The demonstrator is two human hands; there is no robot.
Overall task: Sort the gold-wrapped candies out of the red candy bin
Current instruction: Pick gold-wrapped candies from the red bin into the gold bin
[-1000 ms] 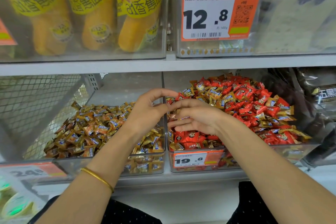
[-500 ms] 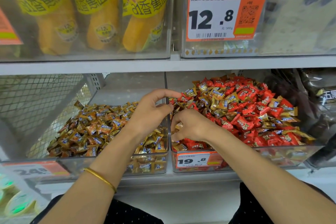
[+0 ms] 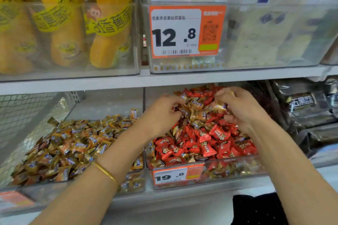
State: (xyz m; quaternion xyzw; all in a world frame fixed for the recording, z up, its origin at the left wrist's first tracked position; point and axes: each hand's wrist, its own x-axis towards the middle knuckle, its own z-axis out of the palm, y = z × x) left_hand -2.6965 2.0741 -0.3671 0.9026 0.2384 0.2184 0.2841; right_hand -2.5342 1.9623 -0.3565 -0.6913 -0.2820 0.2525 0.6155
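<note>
Clutching gold-wrapped candies (image 3: 196, 113) in both curled hands, left hand (image 3: 161, 113) and right hand (image 3: 241, 109), at the back of the red candy bin (image 3: 228, 171), amid gold strays clustered among red ones. Probably gathering handfuls for the gold bin (image 3: 82, 188) just beside. All on a shop shelf (image 3: 182, 196), bagged snacks (image 3: 60, 23) above.

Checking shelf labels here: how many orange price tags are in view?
3. The 12.8 tag is on the upper clear bin, the 19.8 tag on the front of the red candy bin, and a blurred tag sits cut off at the lower left. Others may be hidden.
</note>
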